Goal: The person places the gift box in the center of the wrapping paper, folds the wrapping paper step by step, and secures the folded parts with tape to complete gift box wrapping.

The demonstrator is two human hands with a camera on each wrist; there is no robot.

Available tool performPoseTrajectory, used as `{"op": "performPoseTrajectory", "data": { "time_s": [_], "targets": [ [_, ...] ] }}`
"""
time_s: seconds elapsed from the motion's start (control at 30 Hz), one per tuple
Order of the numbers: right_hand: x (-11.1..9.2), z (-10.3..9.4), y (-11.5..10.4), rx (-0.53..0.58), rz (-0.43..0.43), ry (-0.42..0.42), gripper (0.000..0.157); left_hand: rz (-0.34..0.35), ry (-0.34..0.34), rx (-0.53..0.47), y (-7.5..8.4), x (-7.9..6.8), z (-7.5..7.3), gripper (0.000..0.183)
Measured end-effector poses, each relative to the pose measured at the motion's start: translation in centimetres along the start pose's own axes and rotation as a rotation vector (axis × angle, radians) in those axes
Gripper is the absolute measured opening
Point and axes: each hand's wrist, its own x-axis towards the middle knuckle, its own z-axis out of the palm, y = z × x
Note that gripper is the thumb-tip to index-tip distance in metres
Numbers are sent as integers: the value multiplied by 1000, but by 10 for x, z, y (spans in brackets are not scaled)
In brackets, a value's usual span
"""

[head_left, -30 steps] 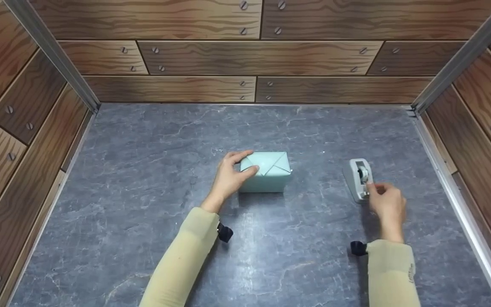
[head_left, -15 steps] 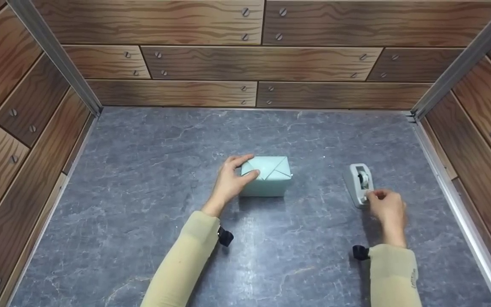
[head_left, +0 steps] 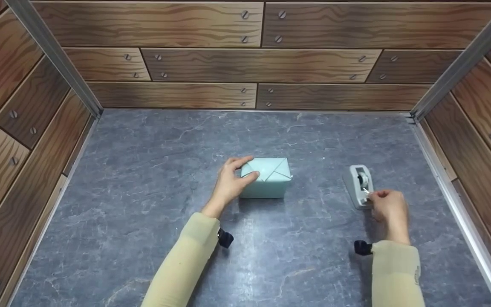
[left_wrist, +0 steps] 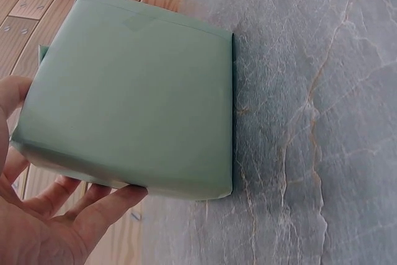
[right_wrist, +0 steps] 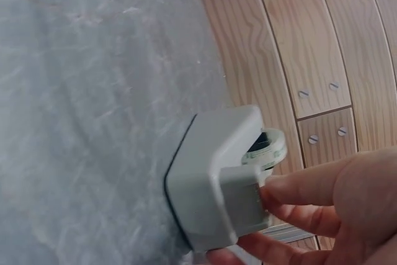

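Note:
A box wrapped in pale green paper (head_left: 264, 187) stands near the middle of the table, folded flaps facing up. My left hand (head_left: 228, 183) grips its left end, thumb on the near top edge and fingers at the far side. In the left wrist view the fingers (left_wrist: 111, 209) bend around the box's edge. To the right stands a light grey tape dispenser (head_left: 358, 187) with a roll of tape (right_wrist: 270, 148) in it. My right hand (head_left: 390, 209) is at the dispenser's near end, pinching the end of the tape; a short pale strip shows between roll and fingertips.
The grey marbled tabletop (head_left: 151, 162) is bounded by wood-patterned walls (head_left: 194, 64) at the back and both sides. Metal rails (head_left: 463, 209) run along the edges. A black camera (head_left: 225, 238) sits on each wrist.
The head view has shifted slightly, so everything sits lower in it. My right hand has turned a little at the dispenser, and a strip of tape now shows by the fingertips. The left hand holds still.

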Motion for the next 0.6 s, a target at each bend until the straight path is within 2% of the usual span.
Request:
{"op": "performPoseTrajectory", "data": {
  "time_s": [0.17,0.4,0.6],
  "targets": [
    [1,-2,-4,50,47,-53,37,3,5,6,0,0,0,47],
    [2,-7,-6,48,67,-128,37,8,22,24,0,0,1,48],
    [4,-10,-9,80,86,-192,30,14,32,46,0,0,1,47]
  ]
}}
